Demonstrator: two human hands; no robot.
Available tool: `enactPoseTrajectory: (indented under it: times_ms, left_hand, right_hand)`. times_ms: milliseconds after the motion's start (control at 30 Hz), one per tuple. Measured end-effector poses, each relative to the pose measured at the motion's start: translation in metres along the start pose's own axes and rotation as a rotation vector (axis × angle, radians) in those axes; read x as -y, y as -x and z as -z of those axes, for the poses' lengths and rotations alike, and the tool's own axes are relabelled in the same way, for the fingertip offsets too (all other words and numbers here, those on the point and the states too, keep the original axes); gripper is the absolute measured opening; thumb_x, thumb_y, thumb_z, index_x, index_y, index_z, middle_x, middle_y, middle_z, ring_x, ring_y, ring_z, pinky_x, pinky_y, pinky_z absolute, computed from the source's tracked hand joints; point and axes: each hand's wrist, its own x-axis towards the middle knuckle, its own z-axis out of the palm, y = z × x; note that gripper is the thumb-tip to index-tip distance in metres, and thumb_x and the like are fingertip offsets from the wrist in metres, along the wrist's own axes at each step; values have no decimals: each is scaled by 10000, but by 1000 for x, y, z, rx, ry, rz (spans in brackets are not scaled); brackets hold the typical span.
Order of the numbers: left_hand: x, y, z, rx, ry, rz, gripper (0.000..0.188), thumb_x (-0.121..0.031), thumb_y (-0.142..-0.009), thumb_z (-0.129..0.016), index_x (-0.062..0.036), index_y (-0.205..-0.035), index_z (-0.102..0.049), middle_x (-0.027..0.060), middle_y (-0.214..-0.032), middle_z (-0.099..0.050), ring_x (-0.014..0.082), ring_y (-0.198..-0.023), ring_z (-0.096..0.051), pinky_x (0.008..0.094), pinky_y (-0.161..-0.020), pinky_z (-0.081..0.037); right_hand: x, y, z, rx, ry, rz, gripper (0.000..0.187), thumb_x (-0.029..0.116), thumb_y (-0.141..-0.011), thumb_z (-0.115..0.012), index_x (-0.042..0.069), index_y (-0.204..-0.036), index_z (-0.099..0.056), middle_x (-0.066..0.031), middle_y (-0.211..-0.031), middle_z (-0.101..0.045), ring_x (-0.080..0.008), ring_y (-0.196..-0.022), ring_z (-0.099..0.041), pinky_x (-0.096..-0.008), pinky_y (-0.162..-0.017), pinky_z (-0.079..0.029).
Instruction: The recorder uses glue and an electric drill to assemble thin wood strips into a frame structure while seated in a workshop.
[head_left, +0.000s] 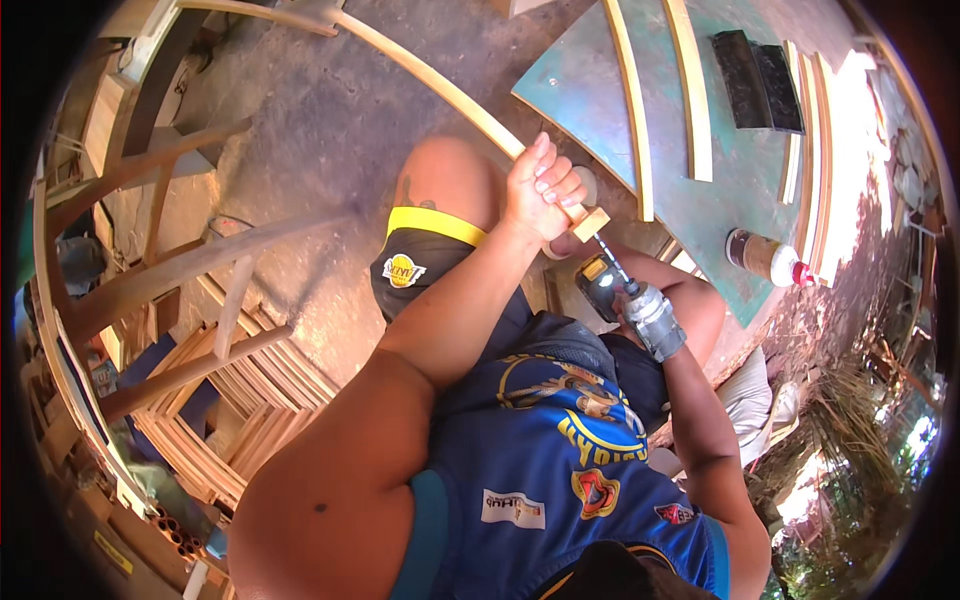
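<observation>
Head cam: L hand [545, 192] clenched round long wood strip [440, 87] nr its lower end; strip runs up & L from fist over floor [290, 100]. R hand [624, 327], mostly hidden, holds cordless drill [656, 322], bit [613, 260] pointing at strip's end, can't tell if touching. Green board [585, 110] to R bears more wood strips [690, 90], black piece [740, 82] & bottle [760, 255] w/ red cap [803, 274] lying on side

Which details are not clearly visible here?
Head view:
Right grip: fingers mostly hidden by the drill.
Drill bit's tip: too small to tell whether it touches the wood beside the left grip.
Two strips on the green board: far ends cut off by the upper edge.
</observation>
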Motion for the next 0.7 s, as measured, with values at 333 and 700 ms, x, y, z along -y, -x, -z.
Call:
enactPoseTrajectory:
  times_ms: [333,700]
  left_hand:
    - [0,-2,-2,-180,29,-32,476,-383,-903,-591,-197,-540,-346,-43,-451,-301,92,-377,-281,246,-401,-267]
    - [-2,0,8,-79,-59,-43,431,-394,-910,-584,-200,-596,-360,-70,-514,-323,78,-471,-347,246,-507,-346]
  right_hand:
    - [4,-4,-1,-66,1135,348,142,198,-871,-551,67,-839,-595,-134,-612,-537,-297,-535,-530,-422,-480,-433]
    - [-33,-32,18,-112,1232,711,317,153,-733,-639,58,-1030,-582,-115,-869,-590,-287,-780,-581,-414,-666,-486]
